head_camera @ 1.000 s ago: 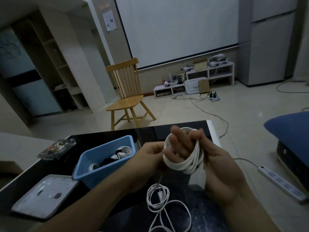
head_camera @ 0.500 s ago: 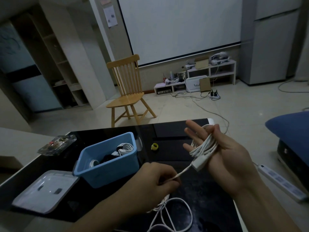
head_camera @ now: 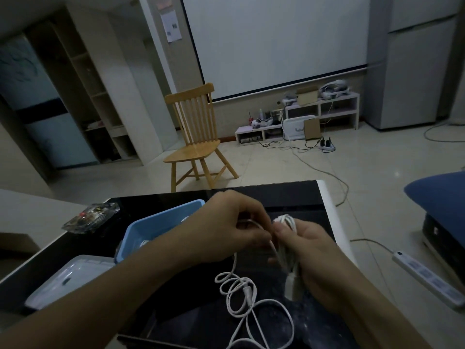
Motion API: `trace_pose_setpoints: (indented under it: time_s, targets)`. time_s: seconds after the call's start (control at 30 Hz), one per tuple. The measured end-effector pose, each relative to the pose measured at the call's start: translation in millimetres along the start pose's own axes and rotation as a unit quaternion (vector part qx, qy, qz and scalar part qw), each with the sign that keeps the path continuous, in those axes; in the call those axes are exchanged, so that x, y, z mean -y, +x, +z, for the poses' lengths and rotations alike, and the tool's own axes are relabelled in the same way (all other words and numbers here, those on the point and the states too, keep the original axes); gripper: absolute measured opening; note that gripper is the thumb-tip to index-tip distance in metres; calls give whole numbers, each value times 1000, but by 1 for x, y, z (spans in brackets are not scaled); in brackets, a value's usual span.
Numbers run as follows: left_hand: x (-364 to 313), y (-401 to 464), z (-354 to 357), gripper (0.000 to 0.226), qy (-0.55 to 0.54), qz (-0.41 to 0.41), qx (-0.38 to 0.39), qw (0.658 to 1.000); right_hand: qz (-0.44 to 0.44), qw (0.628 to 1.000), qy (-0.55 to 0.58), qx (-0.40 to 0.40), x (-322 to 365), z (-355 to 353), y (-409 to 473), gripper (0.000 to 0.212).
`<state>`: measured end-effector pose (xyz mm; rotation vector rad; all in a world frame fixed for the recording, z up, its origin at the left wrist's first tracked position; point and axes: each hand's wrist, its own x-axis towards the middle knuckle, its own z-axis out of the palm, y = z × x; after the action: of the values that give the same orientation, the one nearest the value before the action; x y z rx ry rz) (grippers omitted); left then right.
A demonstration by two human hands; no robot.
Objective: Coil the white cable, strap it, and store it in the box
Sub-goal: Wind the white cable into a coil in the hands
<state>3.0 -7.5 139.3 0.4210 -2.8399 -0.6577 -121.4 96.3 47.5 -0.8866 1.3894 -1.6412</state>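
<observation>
Head view: both hands worked the white cable (head_camera: 254, 295) above the table (head_camera: 297, 197).
Left grip (head_camera: 226, 233) pinched a strand; right grip (head_camera: 302, 250) clutched the coiled bundle beside the blue box (head_camera: 141, 227).

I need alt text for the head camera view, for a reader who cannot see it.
Two hands wind a white cable over a black table: the right hand holds the coil, the left hand pinches the loose strand. Loose loops lie on the table; a blue box stands to the left.

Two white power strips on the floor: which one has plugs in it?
The far power strip by the low shelf, with dark adapters plugged in. The near strip right of the table shows none.
</observation>
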Motion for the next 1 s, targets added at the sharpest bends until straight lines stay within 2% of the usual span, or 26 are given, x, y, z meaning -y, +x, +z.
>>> trace_pose_setpoints:
  time_s: [0.1, 0.27, 0.37, 0.47, 0.67, 0.8, 0.9, 0.93, 1.0]
  targets:
    - [-5, 9, -5, 10, 5, 5, 3, 1000, 25, 998, 34, 41, -1, 10, -2, 33]
    - [-2, 22, -9, 12, -30, -33, 0, 999, 72, 978, 178, 84, -6, 18, -3, 33]
    - [5, 26, -9, 14, -72, -70, -2, 995, 103, 944, 293, 113, -6, 20, -3, 40]
    - [10, 29, -6, 17, -92, -88, 2, 992, 119, 913, 357, 157, -8, 19, -2, 51]
    - [24, 28, 1, 19, -179, -122, -15, 976, 103, 883, 397, 229, -6, 8, -2, 30]
    - [37, 20, 21, 27, -265, -168, -49, 948, 99, 828, 482, 269, -8, -4, 3, 34]
    - [46, 12, 48, 26, -315, -183, -64, 929, 100, 802, 536, 244, -5, -12, 7, 37]
    - [47, 7, 57, 27, -328, -184, -59, 925, 98, 803, 546, 220, -2, -14, 7, 36]
    - [47, -1, 73, 31, -328, -190, -44, 924, 84, 831, 532, 139, 3, -18, 7, 38]
